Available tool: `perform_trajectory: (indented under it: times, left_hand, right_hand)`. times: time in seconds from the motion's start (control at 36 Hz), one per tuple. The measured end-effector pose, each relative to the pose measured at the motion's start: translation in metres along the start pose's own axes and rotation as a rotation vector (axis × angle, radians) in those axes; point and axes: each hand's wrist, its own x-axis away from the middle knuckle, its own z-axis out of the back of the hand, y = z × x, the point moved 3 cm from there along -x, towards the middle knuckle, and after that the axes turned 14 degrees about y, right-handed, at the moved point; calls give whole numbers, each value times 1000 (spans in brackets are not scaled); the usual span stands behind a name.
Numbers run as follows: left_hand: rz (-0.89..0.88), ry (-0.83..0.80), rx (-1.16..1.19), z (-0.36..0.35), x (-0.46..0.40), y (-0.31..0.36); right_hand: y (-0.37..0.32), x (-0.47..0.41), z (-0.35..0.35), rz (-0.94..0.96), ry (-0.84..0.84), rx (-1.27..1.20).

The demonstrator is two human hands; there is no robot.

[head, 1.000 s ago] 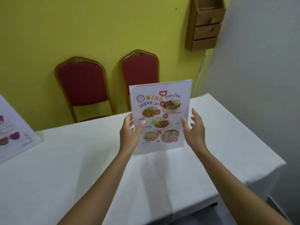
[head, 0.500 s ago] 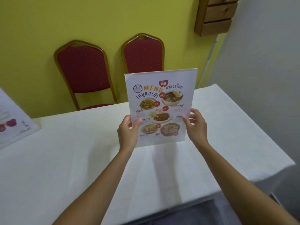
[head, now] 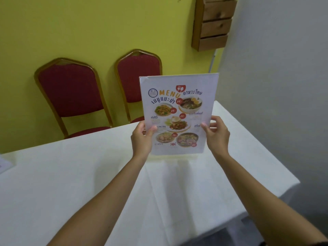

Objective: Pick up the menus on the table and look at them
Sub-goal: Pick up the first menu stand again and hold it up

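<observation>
White table (head: 88,183) below; the menu (head: 178,114) now stands higher and upright at 12 o'clock. Left hand (head: 142,139) and right hand (head: 216,134) both pinch its edges (right newly closed). Reading can proceed.
</observation>
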Motion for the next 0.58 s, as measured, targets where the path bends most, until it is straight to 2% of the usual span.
perform_trajectory:
  times: [0.28, 0.58]
  left_hand:
    - [-10, -131, 12, -101, -45, 18]
    - [-64, -227, -78, -196, -86, 12]
  right_hand:
    - [9, -85, 11, -28, 116, -6]
    - [46, -162, 7, -52, 220, 73]
